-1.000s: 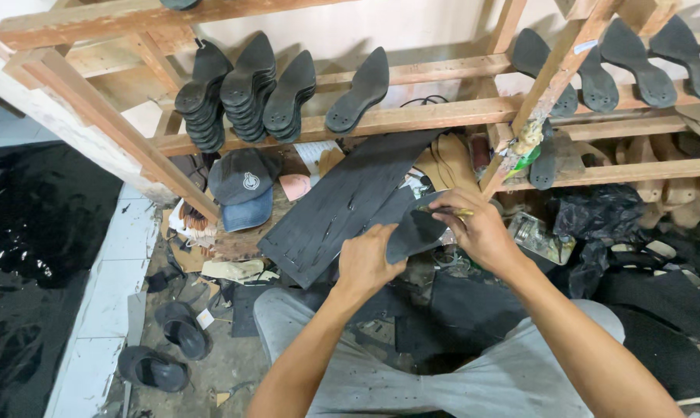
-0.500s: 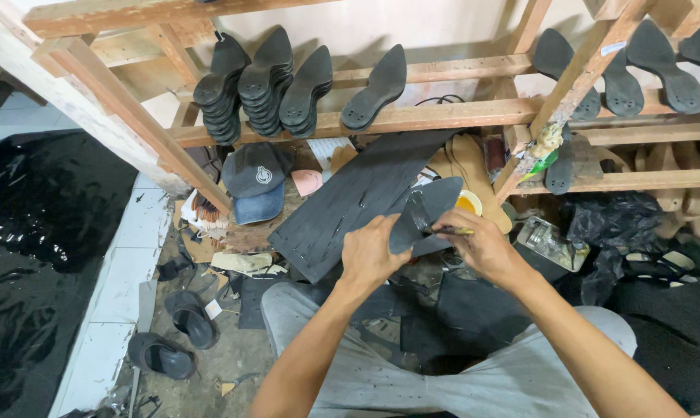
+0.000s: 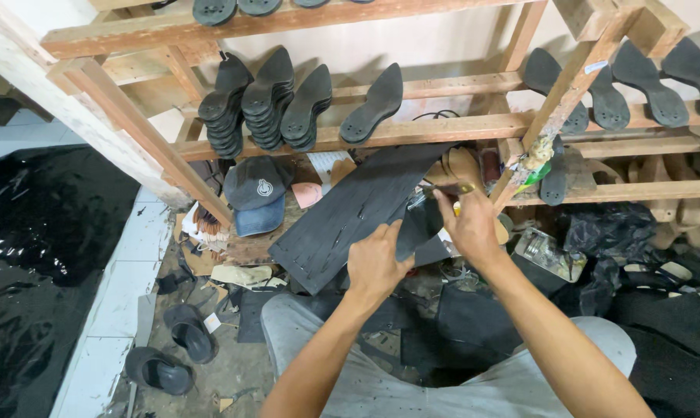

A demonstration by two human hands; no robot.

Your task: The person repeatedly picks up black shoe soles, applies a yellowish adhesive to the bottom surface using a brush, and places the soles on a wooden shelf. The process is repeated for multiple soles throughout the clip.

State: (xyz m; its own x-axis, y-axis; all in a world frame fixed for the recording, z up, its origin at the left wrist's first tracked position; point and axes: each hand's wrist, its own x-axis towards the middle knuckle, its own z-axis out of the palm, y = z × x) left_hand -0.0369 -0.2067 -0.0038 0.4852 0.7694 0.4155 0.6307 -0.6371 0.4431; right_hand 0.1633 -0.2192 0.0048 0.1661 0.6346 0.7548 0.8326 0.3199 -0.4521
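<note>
two hands on one dark sole piece [image 3: 418, 228], held above the lap in front of the wooden rack [image 3: 412, 130]. left hand [image 3: 377, 263] grips its lower edge, fingers curled tight. right hand [image 3: 468, 224] pinches the upper end between thumb and fingertips. big black rubber sheet [image 3: 350, 213] leans just behind, beside the cap [image 3: 255, 186].

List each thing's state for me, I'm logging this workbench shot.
left hand: gripping the dark sole piece
right hand: pinching the same piece
dark sole piece: held up between both hands
rubber sheet: leaning against the rack
stacked soles: upright on the shelf
cap: lying under the shelf
</note>
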